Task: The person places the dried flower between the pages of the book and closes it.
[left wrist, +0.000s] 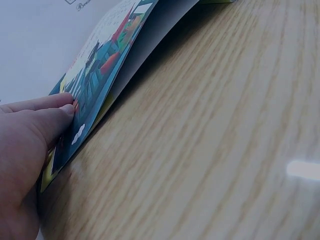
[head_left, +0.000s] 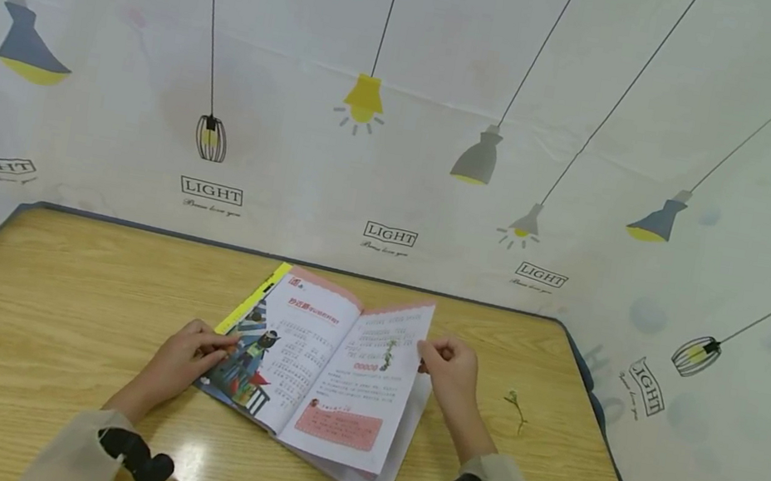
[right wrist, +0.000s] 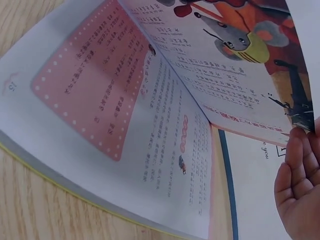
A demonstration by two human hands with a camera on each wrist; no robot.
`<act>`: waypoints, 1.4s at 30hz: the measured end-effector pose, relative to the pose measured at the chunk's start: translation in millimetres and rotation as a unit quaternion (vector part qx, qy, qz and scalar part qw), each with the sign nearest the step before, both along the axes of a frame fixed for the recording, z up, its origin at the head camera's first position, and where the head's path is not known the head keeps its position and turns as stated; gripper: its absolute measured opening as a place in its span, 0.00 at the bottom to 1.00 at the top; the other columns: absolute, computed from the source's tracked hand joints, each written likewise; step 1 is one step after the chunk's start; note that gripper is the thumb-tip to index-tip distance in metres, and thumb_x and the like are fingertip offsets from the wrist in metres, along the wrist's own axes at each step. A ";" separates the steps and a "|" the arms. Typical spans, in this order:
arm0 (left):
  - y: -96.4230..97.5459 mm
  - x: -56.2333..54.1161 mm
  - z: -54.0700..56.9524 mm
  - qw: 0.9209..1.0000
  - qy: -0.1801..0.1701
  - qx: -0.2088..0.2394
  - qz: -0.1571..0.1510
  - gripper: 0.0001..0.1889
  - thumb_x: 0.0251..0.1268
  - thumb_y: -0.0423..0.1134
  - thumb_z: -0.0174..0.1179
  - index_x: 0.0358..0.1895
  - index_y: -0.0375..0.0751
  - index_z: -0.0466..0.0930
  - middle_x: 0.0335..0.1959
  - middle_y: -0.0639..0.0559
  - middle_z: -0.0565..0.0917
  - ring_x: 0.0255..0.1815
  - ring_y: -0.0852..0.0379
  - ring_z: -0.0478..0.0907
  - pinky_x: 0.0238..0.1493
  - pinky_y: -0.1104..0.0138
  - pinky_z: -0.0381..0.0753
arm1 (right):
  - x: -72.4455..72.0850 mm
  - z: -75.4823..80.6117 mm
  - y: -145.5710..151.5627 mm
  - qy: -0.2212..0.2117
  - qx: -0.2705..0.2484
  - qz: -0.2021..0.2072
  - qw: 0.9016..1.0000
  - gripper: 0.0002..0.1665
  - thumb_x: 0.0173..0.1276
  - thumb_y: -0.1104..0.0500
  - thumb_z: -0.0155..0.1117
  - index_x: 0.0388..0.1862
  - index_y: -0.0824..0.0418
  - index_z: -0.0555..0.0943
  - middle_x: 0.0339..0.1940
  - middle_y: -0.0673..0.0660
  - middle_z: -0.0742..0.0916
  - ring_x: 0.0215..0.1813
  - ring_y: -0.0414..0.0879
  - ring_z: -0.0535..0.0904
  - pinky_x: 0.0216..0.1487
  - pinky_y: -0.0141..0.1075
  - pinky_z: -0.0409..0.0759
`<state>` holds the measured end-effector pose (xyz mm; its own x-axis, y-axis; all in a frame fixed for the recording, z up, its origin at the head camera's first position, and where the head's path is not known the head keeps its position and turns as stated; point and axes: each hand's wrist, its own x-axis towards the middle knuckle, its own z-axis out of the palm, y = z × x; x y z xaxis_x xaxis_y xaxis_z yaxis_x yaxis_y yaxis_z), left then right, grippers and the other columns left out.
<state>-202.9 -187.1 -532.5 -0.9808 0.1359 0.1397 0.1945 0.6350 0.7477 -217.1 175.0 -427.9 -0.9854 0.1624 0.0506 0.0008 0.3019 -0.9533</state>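
Open book (head_left: 317,373) on worktop (head_left: 82,293), centre. Left grip (head_left: 187,356) on book's left edge; right grip (head_left: 453,371) at outer edge of lifted page (head_left: 361,392), over book's right half. Sprig (head_left: 514,403) on worktop, right of right grip, clear of book. Wall (head_left: 290,175) behind worktop and along both sides.

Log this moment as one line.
left fingers: hold book at left edge | right fingers: pinch raised page | book: open on table | sprig: right of book

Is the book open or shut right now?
Open: the book shows print on both sides of its fold. The left hand holds its left edge; the right hand pinches a lifted page.
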 end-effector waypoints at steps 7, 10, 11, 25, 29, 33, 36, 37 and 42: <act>0.3 -0.2 0.7 1.000 0.000 -0.004 0.001 0.16 0.62 0.31 0.58 0.53 0.39 0.79 0.34 0.51 0.69 0.33 0.57 0.66 0.34 0.68 0.66 | 0.0 14.0 -10.0 0.003 -0.005 0.007 1.000 0.06 0.59 0.67 0.60 0.26 0.71 0.77 0.18 0.54 0.79 0.22 0.46 0.76 0.27 0.32 0.74; 0.4 -0.7 0.4 1.000 0.005 -0.003 -0.001 0.15 0.61 0.31 0.58 0.53 0.39 0.79 0.34 0.51 0.70 0.33 0.57 0.66 0.33 0.68 0.67 | 3.9 23.9 -16.1 0.007 -0.013 0.010 1.000 0.05 0.59 0.68 0.59 0.26 0.72 0.77 0.18 0.55 0.79 0.23 0.47 0.76 0.29 0.33 0.76; 0.5 -0.8 0.4 1.000 0.006 -0.004 -0.002 0.15 0.61 0.31 0.58 0.52 0.39 0.79 0.34 0.51 0.70 0.33 0.57 0.67 0.33 0.68 0.67 | 3.7 25.0 -17.2 0.008 -0.016 0.013 1.000 0.05 0.59 0.68 0.59 0.26 0.72 0.77 0.18 0.55 0.79 0.23 0.47 0.76 0.29 0.33 0.76; 2.6 -1.0 4.4 1.000 0.015 -0.004 -0.006 0.15 0.61 0.30 0.58 0.51 0.38 0.80 0.33 0.51 0.70 0.33 0.58 0.67 0.33 0.68 0.67 | -19.5 8.9 -20.4 0.024 -0.034 0.022 0.999 0.06 0.59 0.66 0.61 0.24 0.68 0.77 0.18 0.57 0.79 0.24 0.46 0.77 0.32 0.40 0.78; 2.7 -0.4 5.7 1.000 0.014 -0.001 -0.006 0.14 0.61 0.30 0.58 0.51 0.38 0.80 0.33 0.51 0.70 0.33 0.58 0.67 0.33 0.68 0.67 | -22.3 10.7 -26.9 0.036 -0.041 0.030 0.998 0.06 0.59 0.66 0.61 0.24 0.68 0.76 0.18 0.55 0.79 0.23 0.45 0.76 0.31 0.37 0.78; 2.7 -0.2 6.1 1.000 0.013 0.001 -0.003 0.14 0.61 0.30 0.58 0.51 0.38 0.80 0.33 0.51 0.70 0.33 0.58 0.67 0.33 0.68 0.67 | -25.9 14.5 -35.5 0.036 -0.042 0.032 0.998 0.06 0.58 0.67 0.60 0.24 0.69 0.76 0.17 0.54 0.79 0.22 0.44 0.76 0.29 0.36 0.78; 2.5 -0.4 5.6 1.000 0.012 0.001 0.000 0.14 0.61 0.31 0.58 0.51 0.38 0.80 0.33 0.51 0.70 0.33 0.58 0.66 0.33 0.68 0.67 | -29.2 16.0 -42.0 0.034 -0.045 0.031 0.998 0.06 0.58 0.66 0.60 0.25 0.70 0.76 0.18 0.54 0.79 0.22 0.42 0.76 0.29 0.34 0.78; 2.5 -0.4 5.5 1.000 0.012 0.002 0.002 0.14 0.61 0.30 0.58 0.51 0.38 0.80 0.33 0.51 0.70 0.32 0.57 0.67 0.32 0.68 0.67 | -30.6 16.0 -44.2 0.032 -0.049 0.031 0.998 0.06 0.57 0.66 0.60 0.25 0.70 0.76 0.18 0.54 0.79 0.21 0.42 0.76 0.28 0.34 0.78; 1.6 0.2 4.4 1.000 0.000 0.003 0.006 0.15 0.61 0.30 0.58 0.52 0.38 0.80 0.32 0.51 0.69 0.32 0.57 0.66 0.32 0.69 0.67 | -34.2 17.1 -57.4 0.030 -0.074 0.041 0.996 0.06 0.57 0.67 0.60 0.25 0.70 0.76 0.17 0.53 0.80 0.19 0.40 0.76 0.26 0.32 0.77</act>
<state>-202.7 -185.6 -528.1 -0.9826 0.1225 0.1397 0.1858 0.6332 0.7514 -251.3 117.5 -410.8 -0.9917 0.0912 0.0909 -0.0760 0.1554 -0.9849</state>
